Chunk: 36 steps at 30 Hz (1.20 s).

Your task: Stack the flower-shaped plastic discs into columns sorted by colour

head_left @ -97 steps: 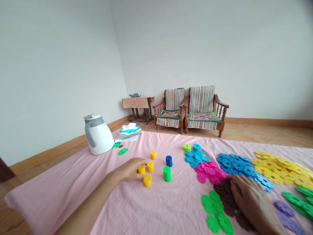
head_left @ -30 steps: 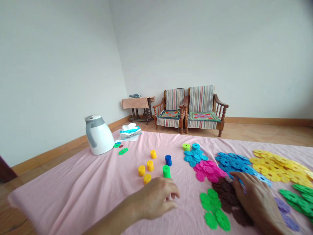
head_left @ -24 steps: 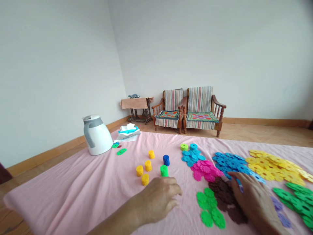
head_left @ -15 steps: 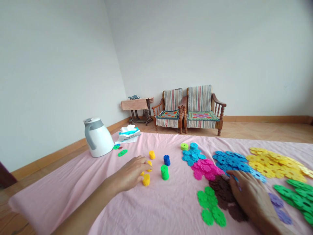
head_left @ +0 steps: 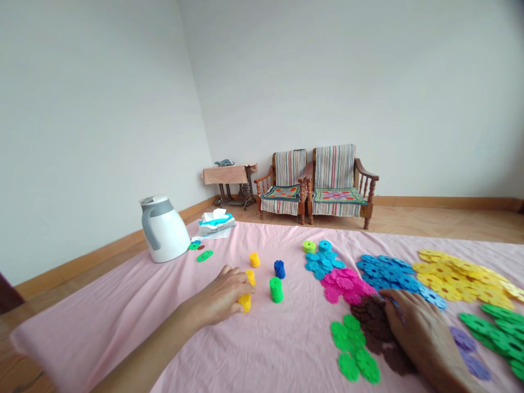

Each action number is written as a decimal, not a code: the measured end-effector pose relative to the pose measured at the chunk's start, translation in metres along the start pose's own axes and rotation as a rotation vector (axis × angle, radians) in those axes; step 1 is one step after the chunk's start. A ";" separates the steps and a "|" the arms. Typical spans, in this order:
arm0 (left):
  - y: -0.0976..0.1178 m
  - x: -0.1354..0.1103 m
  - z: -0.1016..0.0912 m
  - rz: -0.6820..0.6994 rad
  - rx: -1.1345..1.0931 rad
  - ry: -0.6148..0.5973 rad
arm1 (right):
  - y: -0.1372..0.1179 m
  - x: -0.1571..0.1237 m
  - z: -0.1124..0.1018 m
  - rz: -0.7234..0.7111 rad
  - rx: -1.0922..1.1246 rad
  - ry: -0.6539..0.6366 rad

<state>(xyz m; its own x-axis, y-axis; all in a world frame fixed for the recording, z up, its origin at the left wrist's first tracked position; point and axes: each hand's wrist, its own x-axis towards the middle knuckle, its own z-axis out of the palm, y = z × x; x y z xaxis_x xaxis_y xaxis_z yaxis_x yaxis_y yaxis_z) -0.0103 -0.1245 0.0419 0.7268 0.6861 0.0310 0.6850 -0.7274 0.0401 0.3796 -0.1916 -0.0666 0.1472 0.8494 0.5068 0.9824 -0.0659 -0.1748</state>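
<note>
My left hand (head_left: 223,293) reaches across the pink cloth (head_left: 123,311), fingers curled round a short yellow stack of flower discs (head_left: 245,302). A second yellow stack (head_left: 250,277) shows just past the fingertips. A third yellow stack (head_left: 254,260), a blue stack (head_left: 279,269) and a green stack (head_left: 276,290) stand close by. My right hand (head_left: 426,338) lies flat with fingers spread on a pile of brown discs (head_left: 370,322). Loose green discs (head_left: 354,349) lie to its left.
Flat piles of pink (head_left: 344,284), cyan (head_left: 323,262), blue (head_left: 388,270), yellow (head_left: 458,275), green (head_left: 499,333) and purple (head_left: 466,341) discs cover the right side. A white kettle (head_left: 161,229) and a tissue pack (head_left: 216,222) stand far left. Two wooden armchairs (head_left: 319,185) are behind.
My left hand went from the cloth beside the green stack back left to the yellow stacks and closed over them. My right hand stayed on the brown discs.
</note>
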 end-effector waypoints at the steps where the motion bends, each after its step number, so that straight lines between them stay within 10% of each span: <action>1: 0.000 0.000 0.000 -0.002 0.001 0.002 | 0.000 0.000 0.000 0.002 0.000 0.001; 23: 0.004 0.000 0.000 -0.024 -0.045 0.030 | 0.000 -0.001 0.000 0.002 0.012 0.013; 36: 0.105 0.044 0.022 0.177 -0.354 -0.006 | 0.002 0.002 -0.004 0.018 -0.025 0.073</action>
<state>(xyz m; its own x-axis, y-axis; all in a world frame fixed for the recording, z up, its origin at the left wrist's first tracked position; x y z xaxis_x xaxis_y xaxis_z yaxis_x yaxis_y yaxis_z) 0.0944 -0.1707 0.0258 0.8333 0.5493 0.0625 0.4899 -0.7861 0.3770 0.3823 -0.1921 -0.0627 0.1717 0.8075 0.5643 0.9820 -0.0947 -0.1633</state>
